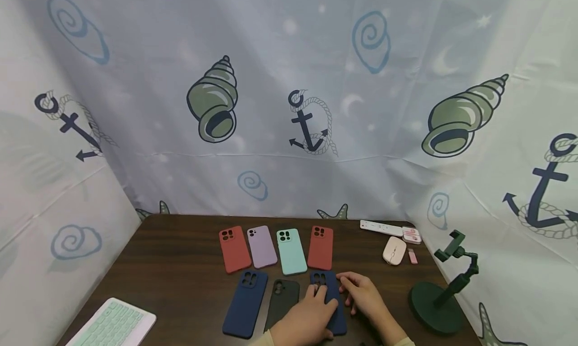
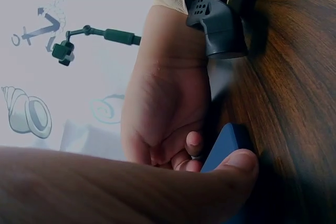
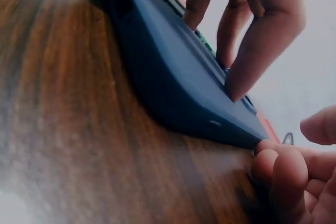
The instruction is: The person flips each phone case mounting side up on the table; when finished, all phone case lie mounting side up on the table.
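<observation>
In the front row of the brown table, a dark blue phone case (image 1: 335,316) lies at the right end with its camera cutout at the far end. My left hand (image 1: 306,316) grips it, bent fingertips on its back and the thumb at its lower edge; the right wrist view shows these fingers (image 3: 242,80) on the surface. At the case's far right corner is my right hand (image 1: 365,295), loosely bent. Its fingertips (image 3: 268,150) touch that corner, while its thumb stays apart in the right wrist view. A black phone case (image 1: 283,298) lies left of the gripped one.
Another blue case (image 1: 245,306) lies left of the black one. Behind stand out a lilac case (image 1: 262,246), a mint case (image 1: 292,253) and two red ones. A green phone stand (image 1: 435,306), a mouse (image 1: 394,250) and a remote (image 1: 381,227) are right; a keyboard (image 1: 113,323) is left.
</observation>
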The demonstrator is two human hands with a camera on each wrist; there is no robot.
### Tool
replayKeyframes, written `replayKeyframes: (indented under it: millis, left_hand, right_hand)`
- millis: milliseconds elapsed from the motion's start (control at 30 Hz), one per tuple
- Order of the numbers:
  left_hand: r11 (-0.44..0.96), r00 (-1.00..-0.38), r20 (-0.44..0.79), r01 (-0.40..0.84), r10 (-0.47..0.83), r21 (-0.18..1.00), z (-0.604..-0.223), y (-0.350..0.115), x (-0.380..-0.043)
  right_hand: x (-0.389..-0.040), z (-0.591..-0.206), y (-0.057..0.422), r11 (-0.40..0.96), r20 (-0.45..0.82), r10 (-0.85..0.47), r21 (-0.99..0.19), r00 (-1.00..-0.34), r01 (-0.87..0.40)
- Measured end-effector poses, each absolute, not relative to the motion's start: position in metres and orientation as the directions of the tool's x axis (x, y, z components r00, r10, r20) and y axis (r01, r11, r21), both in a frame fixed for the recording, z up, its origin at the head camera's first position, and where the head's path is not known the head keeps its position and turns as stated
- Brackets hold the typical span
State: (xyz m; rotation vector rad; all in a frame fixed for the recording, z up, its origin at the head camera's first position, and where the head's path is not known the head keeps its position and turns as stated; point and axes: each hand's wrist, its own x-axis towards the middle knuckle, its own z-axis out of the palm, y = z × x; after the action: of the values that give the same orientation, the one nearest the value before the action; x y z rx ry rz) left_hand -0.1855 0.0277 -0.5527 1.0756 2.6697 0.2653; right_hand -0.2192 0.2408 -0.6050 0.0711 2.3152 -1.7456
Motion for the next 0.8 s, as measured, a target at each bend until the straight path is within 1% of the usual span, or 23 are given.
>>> replayKeyframes:
  millis: [167, 500, 600, 800]
  left_hand:
    - [0.697, -0.680, -0.171, 0.660, 0.713, 0.279, -0.558, 0.029, -0.187]
    - [0.713, -0.683, -0.217, 0.632, 0.698, 0.304, -0.563, 0.026, -0.188]
    - [0.721, -0.685, -0.236, 0.618, 0.690, 0.315, -0.562, 0.025, -0.186]
    - [0.716, -0.674, -0.253, 0.612, 0.694, 0.336, -0.559, 0.026, -0.187]
  right_hand:
    - [-0.218, -0.604, 0.245, 0.267, -0.228, -0.135, -0.946, -0.964, 0.186]
    - [-0.219, -0.602, 0.251, 0.179, -0.258, -0.228, -0.959, -0.939, 0.220]
    - [-0.221, -0.604, 0.253, 0.160, -0.240, -0.278, -0.966, -0.930, 0.201]
    - [-0.224, -0.608, 0.261, 0.153, -0.168, -0.364, -0.981, -0.916, 0.119]
